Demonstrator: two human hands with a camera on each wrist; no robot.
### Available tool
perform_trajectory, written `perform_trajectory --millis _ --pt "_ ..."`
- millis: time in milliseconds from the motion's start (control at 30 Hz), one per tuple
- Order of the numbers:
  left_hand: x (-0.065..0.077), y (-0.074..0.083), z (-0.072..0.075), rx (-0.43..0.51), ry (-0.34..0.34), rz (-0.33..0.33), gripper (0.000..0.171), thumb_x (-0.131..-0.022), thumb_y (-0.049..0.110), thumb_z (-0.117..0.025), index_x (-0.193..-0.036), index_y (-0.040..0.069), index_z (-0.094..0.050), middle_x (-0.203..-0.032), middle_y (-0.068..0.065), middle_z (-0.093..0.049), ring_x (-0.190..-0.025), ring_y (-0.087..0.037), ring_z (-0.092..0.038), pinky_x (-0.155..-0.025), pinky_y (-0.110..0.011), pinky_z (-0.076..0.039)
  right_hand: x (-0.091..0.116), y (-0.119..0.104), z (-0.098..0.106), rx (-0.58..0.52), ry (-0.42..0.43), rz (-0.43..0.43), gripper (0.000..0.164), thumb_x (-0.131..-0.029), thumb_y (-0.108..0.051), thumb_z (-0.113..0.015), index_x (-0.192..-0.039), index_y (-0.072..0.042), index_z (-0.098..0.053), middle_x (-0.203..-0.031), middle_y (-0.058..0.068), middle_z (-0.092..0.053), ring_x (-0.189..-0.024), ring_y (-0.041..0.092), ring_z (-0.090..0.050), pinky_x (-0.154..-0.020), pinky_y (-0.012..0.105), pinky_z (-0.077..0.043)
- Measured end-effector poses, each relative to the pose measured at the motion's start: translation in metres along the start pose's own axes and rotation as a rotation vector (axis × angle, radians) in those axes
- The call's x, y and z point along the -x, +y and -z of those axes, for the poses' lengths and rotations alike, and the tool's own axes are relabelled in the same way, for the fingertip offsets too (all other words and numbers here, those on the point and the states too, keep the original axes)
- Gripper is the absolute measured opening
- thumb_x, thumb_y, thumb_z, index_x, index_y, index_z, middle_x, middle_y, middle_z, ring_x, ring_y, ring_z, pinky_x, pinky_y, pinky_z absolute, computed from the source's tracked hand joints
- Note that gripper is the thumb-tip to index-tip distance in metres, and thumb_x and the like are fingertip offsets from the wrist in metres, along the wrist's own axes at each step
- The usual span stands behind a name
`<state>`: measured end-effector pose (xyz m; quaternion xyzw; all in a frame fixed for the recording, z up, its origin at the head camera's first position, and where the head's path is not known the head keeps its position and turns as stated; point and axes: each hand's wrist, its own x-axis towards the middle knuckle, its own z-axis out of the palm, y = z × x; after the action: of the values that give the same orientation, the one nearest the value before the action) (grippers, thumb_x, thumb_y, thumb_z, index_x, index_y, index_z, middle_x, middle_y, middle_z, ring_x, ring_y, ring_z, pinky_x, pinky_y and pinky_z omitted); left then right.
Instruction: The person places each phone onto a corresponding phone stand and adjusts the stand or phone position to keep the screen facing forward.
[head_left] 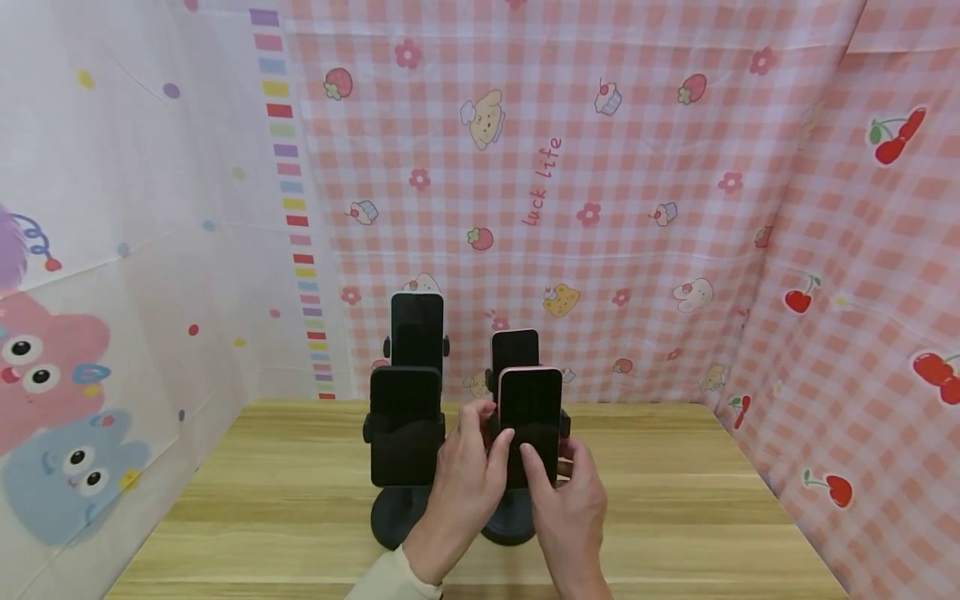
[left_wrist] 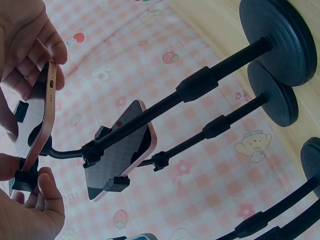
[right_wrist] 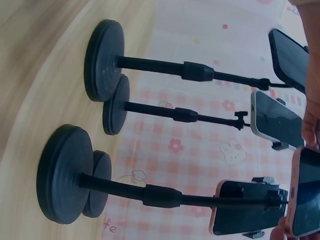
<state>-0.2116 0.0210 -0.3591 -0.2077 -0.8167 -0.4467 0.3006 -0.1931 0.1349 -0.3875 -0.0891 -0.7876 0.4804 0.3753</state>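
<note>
A pink-edged smartphone (head_left: 534, 408) with a dark screen sits upright in the clamp of a black phone stand (head_left: 510, 528), front right of the group. My left hand (head_left: 463, 475) grips its left edge, thumb at the screen side. In the left wrist view, the left fingers (left_wrist: 49, 192) curl around the black clamp jaw on that edge. My right hand (head_left: 567, 504) holds the opposite edge, with its thumb over the screen and its other fingers partly hidden behind. A charging port shows on the phone's bottom edge (left_wrist: 51, 85) between the hands.
Behind stands another pink-edged phone (head_left: 515, 346) in a holder. Two more mounted phones are at left, a black one (head_left: 406, 425) in front and a pale-edged one (head_left: 417, 323) behind. Round black bases (right_wrist: 65, 174) rest on the wooden table (head_left: 660, 500). A checked cloth (head_left: 630, 158) hangs behind.
</note>
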Motion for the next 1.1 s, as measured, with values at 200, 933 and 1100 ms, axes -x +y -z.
perform_trajectory --millis 200,933,1100 --pt "0.001 -0.001 -0.001 0.014 -0.019 0.024 0.044 -0.093 0.015 -0.061 -0.132 0.006 -0.043 -0.105 -0.012 -0.066 -0.084 -0.017 -0.062 -0.072 -0.042 -0.056 -0.014 0.000 0.008 -0.081 -0.072 0.052 0.037 -0.095 -0.034 -0.058 -0.117 -0.006 -0.065 -0.097 0.011 -0.073 -0.072 0.016 -0.069 -0.062 0.043 -0.057" --pt "0.007 -0.004 -0.003 0.083 -0.082 0.189 0.041 -0.100 0.043 -0.041 -0.115 0.008 -0.056 -0.091 -0.005 -0.063 -0.078 -0.014 -0.055 -0.065 -0.035 -0.052 -0.037 0.001 0.020 -0.352 -0.272 0.014 0.033 -0.100 -0.023 -0.049 -0.121 -0.004 -0.066 -0.101 0.016 -0.073 -0.078 0.015 -0.066 -0.067 0.019 -0.054" --pt "0.006 -0.006 -0.005 0.056 -0.082 0.181 0.039 -0.102 0.042 -0.038 -0.106 0.008 -0.057 -0.079 -0.002 -0.058 -0.070 -0.014 -0.052 -0.059 -0.030 -0.045 -0.040 0.001 0.020 -0.369 -0.298 0.015 0.029 -0.099 -0.021 -0.053 -0.115 -0.002 -0.068 -0.096 0.019 -0.073 -0.075 0.015 -0.066 -0.066 0.017 -0.055"
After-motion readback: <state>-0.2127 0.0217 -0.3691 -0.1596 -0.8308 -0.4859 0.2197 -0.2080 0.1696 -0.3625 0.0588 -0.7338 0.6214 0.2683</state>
